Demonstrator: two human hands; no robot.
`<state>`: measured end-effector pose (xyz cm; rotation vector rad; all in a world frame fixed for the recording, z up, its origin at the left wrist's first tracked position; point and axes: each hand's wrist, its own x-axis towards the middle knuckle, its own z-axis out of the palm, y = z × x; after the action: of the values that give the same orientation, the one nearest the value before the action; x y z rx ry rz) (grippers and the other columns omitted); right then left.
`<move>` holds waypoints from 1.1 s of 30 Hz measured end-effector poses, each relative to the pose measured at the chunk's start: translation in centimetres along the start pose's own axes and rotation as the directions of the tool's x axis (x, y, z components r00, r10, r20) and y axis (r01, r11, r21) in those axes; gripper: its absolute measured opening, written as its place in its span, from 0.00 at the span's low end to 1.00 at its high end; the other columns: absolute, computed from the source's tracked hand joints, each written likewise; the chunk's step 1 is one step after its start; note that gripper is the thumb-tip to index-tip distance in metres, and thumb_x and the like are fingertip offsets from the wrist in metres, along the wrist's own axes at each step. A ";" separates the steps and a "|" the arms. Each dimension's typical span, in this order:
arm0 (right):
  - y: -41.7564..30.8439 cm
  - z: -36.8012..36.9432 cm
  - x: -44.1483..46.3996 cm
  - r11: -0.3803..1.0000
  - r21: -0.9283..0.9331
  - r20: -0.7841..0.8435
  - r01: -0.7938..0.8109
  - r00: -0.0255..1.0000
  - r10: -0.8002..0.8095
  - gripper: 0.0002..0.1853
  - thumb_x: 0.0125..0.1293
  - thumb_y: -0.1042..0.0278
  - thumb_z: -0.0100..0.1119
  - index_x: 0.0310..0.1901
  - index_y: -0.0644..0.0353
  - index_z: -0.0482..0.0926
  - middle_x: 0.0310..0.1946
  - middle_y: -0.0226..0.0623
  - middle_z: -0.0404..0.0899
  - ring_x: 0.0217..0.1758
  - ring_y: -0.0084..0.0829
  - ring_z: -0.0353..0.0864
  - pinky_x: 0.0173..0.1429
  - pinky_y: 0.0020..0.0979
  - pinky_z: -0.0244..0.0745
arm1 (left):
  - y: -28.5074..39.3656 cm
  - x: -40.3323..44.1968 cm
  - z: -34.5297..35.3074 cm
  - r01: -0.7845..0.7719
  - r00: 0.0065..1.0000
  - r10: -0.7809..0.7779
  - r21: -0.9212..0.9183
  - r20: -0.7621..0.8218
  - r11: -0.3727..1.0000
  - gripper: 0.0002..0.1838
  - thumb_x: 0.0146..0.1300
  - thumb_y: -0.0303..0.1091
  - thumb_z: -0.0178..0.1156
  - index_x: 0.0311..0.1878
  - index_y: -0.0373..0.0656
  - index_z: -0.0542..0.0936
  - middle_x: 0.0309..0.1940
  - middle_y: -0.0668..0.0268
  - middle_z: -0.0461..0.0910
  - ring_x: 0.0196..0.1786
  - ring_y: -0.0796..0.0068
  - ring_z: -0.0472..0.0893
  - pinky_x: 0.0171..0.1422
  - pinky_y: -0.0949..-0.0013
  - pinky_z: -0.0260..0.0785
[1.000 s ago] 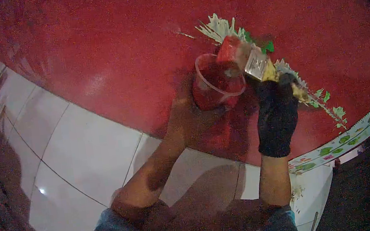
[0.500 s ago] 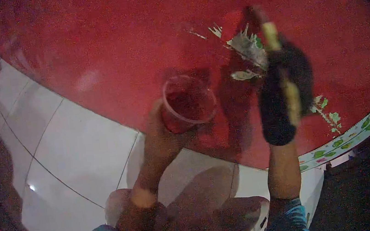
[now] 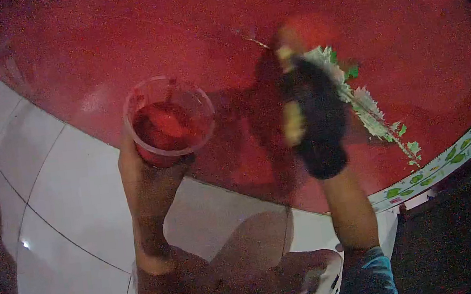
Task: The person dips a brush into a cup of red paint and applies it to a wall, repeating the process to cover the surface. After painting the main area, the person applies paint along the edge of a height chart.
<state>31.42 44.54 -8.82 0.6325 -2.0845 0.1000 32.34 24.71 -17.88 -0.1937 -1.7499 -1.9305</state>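
Observation:
My left hand (image 3: 154, 177) is wrapped round a clear plastic cup (image 3: 170, 117) with red paint in it, tilted so its inside shows. My right hand (image 3: 316, 113), in a black glove, grips a paintbrush (image 3: 293, 122) with a yellowish handle; the brush is blurred by motion, and its head is near the upper end of the unpainted patch. That pale, ragged patch (image 3: 369, 113) with green bits runs diagonally across the red surface (image 3: 220, 25), to the right of my gloved hand.
White tiles (image 3: 65, 197) with dark joints lie below and left of the red surface. A leaf-patterned border strip (image 3: 428, 182) follows the red surface's lower right edge. My bent legs show at the bottom, and a dark area fills the lower right.
The cup has moved left with my left hand, and its inside shows more. My right hand has swung the brush up from the pale patch, then left; more of the patch shows now.

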 end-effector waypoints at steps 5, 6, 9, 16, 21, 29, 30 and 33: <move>-1.4 -0.4 0.9 0.996 -0.067 0.131 0.058 0.990 -0.048 0.10 0.59 0.64 0.49 0.36 0.62 0.74 0.33 0.39 0.76 0.37 0.36 0.75 0.40 0.32 0.70 | -0.8 0.0 -0.3 -0.043 0.998 0.043 -0.011 -0.045 0.999 0.40 0.31 0.23 0.71 0.54 0.40 0.65 0.46 0.60 0.74 0.48 0.67 0.74 0.52 0.67 0.68; -0.6 -1.1 1.4 0.998 0.018 -0.030 -0.052 0.998 0.053 0.09 0.59 0.66 0.49 0.36 0.62 0.74 0.34 0.40 0.76 0.38 0.38 0.75 0.42 0.34 0.69 | -1.0 -0.1 -0.4 -0.051 0.998 0.050 -0.013 -0.036 0.999 0.41 0.31 0.23 0.71 0.55 0.40 0.64 0.46 0.60 0.73 0.48 0.68 0.74 0.52 0.67 0.68; -0.5 -1.7 1.6 0.990 -0.065 -0.181 -0.125 0.977 0.112 0.08 0.59 0.70 0.47 0.36 0.62 0.75 0.35 0.42 0.76 0.40 0.40 0.75 0.44 0.36 0.69 | -1.0 0.0 -0.3 0.006 1.000 -0.007 -0.021 -0.016 1.000 0.42 0.31 0.23 0.71 0.56 0.40 0.64 0.46 0.60 0.73 0.49 0.68 0.74 0.52 0.67 0.68; -1.6 1.6 -0.6 0.979 0.201 0.018 0.024 0.999 -0.028 0.07 0.60 0.72 0.47 0.37 0.62 0.74 0.36 0.42 0.75 0.41 0.37 0.74 0.46 0.33 0.68 | -0.8 0.0 0.0 0.069 0.997 -0.071 -0.073 -0.014 0.995 0.40 0.33 0.25 0.71 0.55 0.40 0.64 0.47 0.61 0.72 0.50 0.69 0.73 0.52 0.68 0.69; -1.2 0.4 0.7 0.951 -0.027 -0.168 -0.308 0.939 0.299 0.12 0.60 0.66 0.47 0.42 0.61 0.74 0.37 0.43 0.75 0.42 0.41 0.73 0.47 0.35 0.67 | -2.4 -0.3 0.4 0.176 0.984 -0.171 -0.279 0.042 0.944 0.41 0.32 0.25 0.72 0.54 0.39 0.64 0.47 0.60 0.72 0.49 0.68 0.73 0.53 0.69 0.69; -3.1 3.7 1.3 0.997 0.061 0.009 -0.047 0.999 0.046 0.09 0.54 0.69 0.59 0.37 0.60 0.75 0.35 0.42 0.74 0.40 0.38 0.73 0.45 0.32 0.69 | -2.7 0.6 0.1 0.082 0.995 -0.085 -0.053 -0.044 0.995 0.41 0.32 0.29 0.74 0.54 0.40 0.65 0.47 0.59 0.72 0.51 0.67 0.73 0.53 0.67 0.68; -3.0 3.0 2.2 0.999 -0.018 -0.174 -0.048 0.984 0.044 0.10 0.55 0.68 0.58 0.38 0.60 0.74 0.35 0.41 0.74 0.40 0.37 0.73 0.45 0.31 0.69 | -2.7 0.6 0.0 0.056 0.997 -0.059 -0.045 -0.054 0.997 0.41 0.32 0.29 0.74 0.54 0.40 0.65 0.47 0.59 0.72 0.51 0.67 0.72 0.53 0.66 0.68; -1.5 1.9 1.8 0.983 -0.172 -0.288 -0.064 0.958 0.012 0.10 0.58 0.67 0.54 0.40 0.60 0.73 0.34 0.38 0.74 0.38 0.31 0.73 0.44 0.28 0.69 | -3.7 0.7 -0.2 0.081 0.994 -0.081 0.001 -0.075 0.997 0.41 0.32 0.28 0.73 0.55 0.40 0.65 0.47 0.59 0.71 0.51 0.67 0.72 0.53 0.67 0.68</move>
<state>29.90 41.99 -8.71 0.4401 -1.8011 0.0229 30.05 24.41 -20.89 -0.0484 -1.7367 -1.9646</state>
